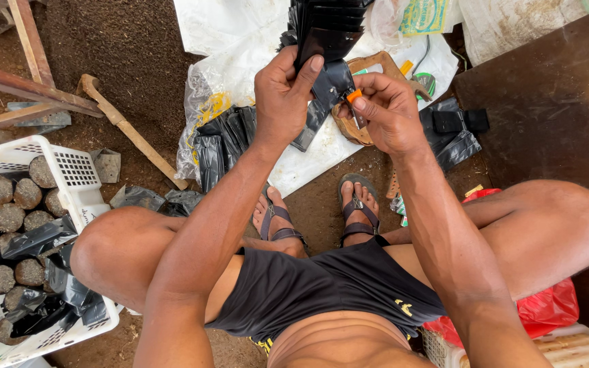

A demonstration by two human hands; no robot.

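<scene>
My left hand [282,95] grips a thick stack of black plastic bags [325,31], held up in front of me with the thumb pressed on its front. My right hand [384,112] pinches a small orange-handled cutter [356,103] right beside the lower edge of the stack. The blade end is hidden among the black plastic. Both hands are raised above my sandalled feet [318,215].
More black bags [223,143] lie on a white sack [308,160] on the soil floor. A white crate [76,180] at the left holds several soil-filled bags. A wooden stick [131,133], a wooden frame [22,88], a dark board [553,102] at right and a red bag [547,307] surround me.
</scene>
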